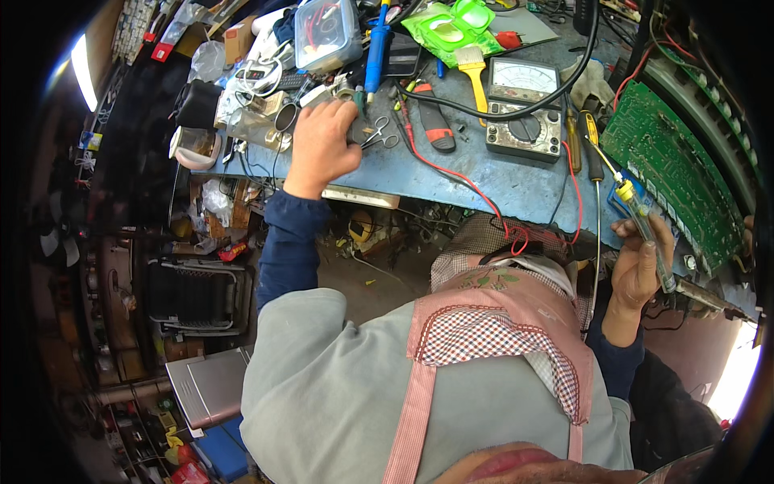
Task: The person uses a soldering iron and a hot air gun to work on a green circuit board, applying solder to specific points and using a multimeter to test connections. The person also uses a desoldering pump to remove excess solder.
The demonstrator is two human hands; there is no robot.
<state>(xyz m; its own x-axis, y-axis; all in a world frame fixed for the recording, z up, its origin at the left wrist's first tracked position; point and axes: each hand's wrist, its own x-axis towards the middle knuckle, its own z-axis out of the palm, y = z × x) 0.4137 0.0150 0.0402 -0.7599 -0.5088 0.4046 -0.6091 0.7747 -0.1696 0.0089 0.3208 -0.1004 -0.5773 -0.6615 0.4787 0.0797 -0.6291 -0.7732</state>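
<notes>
My left hand (326,142) is over the cluttered left part of the blue bench (399,175), its fingers bent over small items. Whether it grips anything is hidden. Beside it are a dark round opening of a container (286,117) and metal scissor-handled forceps (381,134). My right hand (638,266) holds a clear, tube-like tool (642,221) with a yellow collar and a thin metal tip pointing up and left. A large green circuit board (671,175) stands just beyond this hand. An analog multimeter (523,130) with red and black leads lies left of the board.
Two screwdrivers (589,136), a yellow-handled brush (476,81), a red-and-black handled tool (436,121) and a blue desoldering pump (375,57) lie on the bench. A thick black cable (484,115) arcs across it. A plastic box (326,36) stands at the back left.
</notes>
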